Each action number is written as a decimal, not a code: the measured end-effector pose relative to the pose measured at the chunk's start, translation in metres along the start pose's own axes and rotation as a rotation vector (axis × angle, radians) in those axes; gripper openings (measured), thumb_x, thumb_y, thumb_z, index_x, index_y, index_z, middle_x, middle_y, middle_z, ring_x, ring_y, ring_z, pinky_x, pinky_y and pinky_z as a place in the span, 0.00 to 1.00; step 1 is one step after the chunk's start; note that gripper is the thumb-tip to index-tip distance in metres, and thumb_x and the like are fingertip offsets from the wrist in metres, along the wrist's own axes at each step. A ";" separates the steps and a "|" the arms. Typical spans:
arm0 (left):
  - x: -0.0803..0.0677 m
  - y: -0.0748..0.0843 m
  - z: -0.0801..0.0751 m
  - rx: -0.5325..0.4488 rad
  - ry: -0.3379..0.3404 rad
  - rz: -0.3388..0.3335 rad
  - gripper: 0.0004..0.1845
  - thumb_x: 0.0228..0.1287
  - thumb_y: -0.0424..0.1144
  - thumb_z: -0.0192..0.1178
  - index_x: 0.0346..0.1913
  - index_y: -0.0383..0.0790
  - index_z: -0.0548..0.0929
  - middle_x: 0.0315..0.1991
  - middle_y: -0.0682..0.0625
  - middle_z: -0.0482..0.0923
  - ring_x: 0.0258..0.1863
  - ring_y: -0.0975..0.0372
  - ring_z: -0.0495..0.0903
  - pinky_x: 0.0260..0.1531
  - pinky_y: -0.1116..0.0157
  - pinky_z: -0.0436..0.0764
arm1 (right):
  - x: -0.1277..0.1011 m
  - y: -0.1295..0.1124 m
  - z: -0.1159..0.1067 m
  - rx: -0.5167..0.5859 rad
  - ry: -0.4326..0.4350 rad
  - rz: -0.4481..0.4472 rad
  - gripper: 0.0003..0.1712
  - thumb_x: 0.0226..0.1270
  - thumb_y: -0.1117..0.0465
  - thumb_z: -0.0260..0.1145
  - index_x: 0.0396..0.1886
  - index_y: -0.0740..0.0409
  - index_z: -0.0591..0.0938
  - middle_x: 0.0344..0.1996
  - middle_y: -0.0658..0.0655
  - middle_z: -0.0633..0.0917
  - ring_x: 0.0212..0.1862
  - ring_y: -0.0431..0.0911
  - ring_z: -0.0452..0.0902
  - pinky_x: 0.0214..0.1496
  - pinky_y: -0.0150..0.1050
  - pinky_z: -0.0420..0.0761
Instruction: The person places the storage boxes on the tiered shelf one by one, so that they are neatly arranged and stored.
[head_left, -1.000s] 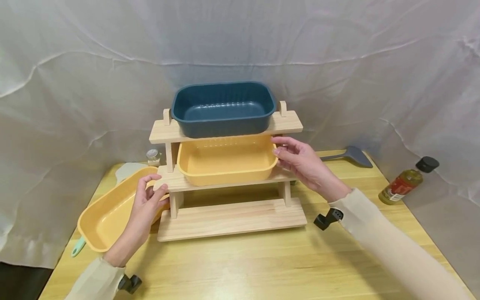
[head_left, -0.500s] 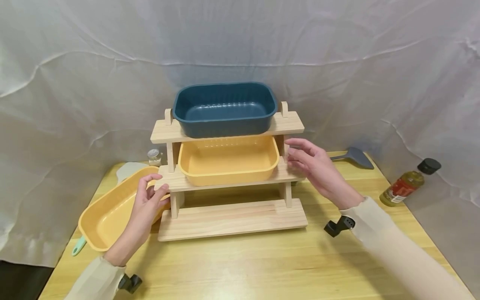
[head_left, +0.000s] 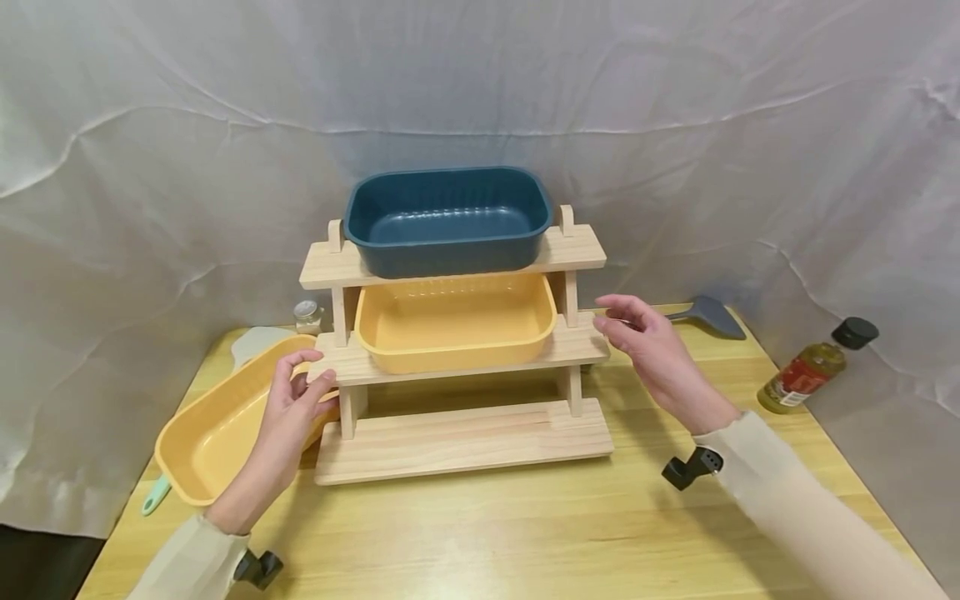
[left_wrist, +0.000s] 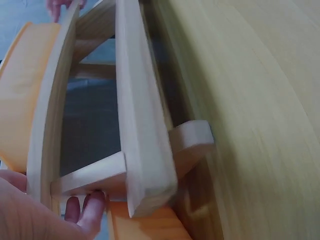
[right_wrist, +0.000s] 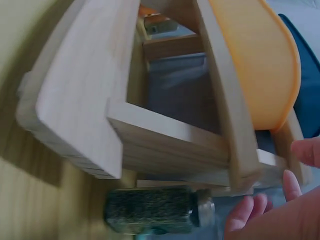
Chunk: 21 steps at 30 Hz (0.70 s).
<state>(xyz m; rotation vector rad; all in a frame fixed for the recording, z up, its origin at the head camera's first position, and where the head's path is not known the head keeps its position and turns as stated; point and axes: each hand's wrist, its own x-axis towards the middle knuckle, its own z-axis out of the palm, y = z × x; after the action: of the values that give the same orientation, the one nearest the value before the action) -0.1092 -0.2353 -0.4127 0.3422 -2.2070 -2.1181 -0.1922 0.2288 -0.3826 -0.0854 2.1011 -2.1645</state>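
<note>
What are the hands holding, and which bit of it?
The left hand grips the wooden rack by the left end of its middle shelf. The right hand holds nothing.

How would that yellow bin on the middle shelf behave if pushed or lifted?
The yellow bin looks like thin-walled plastic, so it's probably light for its size. Its smooth surface may feel slippery. Broad and low, it would likely slide before tipping.
</note>
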 end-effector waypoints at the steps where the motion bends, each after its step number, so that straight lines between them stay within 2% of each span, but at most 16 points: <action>1: 0.000 0.001 0.000 -0.004 -0.001 0.000 0.15 0.86 0.38 0.59 0.66 0.52 0.68 0.47 0.54 0.77 0.54 0.64 0.80 0.55 0.64 0.84 | 0.000 0.002 -0.001 -0.001 0.001 0.010 0.15 0.82 0.60 0.70 0.63 0.53 0.81 0.56 0.54 0.74 0.53 0.45 0.70 0.55 0.34 0.75; 7: -0.001 0.003 -0.001 -0.023 -0.013 -0.008 0.16 0.85 0.36 0.60 0.66 0.50 0.69 0.51 0.52 0.76 0.53 0.65 0.81 0.54 0.64 0.85 | -0.001 0.013 -0.006 0.013 -0.038 0.078 0.27 0.83 0.58 0.69 0.74 0.59 0.73 0.65 0.55 0.71 0.59 0.45 0.72 0.61 0.33 0.77; 10: -0.001 0.003 0.000 -0.020 -0.010 -0.013 0.16 0.85 0.36 0.60 0.65 0.50 0.69 0.51 0.52 0.76 0.53 0.65 0.81 0.55 0.63 0.85 | -0.003 0.018 -0.007 0.006 -0.063 0.109 0.28 0.83 0.57 0.69 0.75 0.58 0.73 0.66 0.55 0.71 0.60 0.43 0.72 0.61 0.33 0.77; 15: -0.002 0.004 0.000 -0.023 -0.007 -0.007 0.16 0.85 0.36 0.60 0.66 0.49 0.69 0.52 0.52 0.76 0.53 0.65 0.81 0.54 0.63 0.85 | -0.005 0.023 -0.006 0.033 -0.082 0.107 0.24 0.83 0.60 0.69 0.73 0.56 0.76 0.58 0.53 0.74 0.57 0.43 0.73 0.61 0.36 0.78; 21: -0.002 0.005 -0.001 -0.015 -0.010 -0.001 0.17 0.85 0.37 0.60 0.67 0.48 0.69 0.54 0.51 0.77 0.54 0.65 0.81 0.53 0.64 0.86 | -0.006 0.025 -0.005 0.077 -0.085 0.126 0.23 0.82 0.63 0.69 0.72 0.54 0.78 0.53 0.52 0.70 0.53 0.41 0.72 0.59 0.33 0.80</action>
<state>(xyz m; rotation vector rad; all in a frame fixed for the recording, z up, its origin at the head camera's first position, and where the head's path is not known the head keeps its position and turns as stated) -0.1072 -0.2356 -0.4076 0.3324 -2.1955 -2.1408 -0.1856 0.2337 -0.4078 -0.0359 1.9210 -2.1272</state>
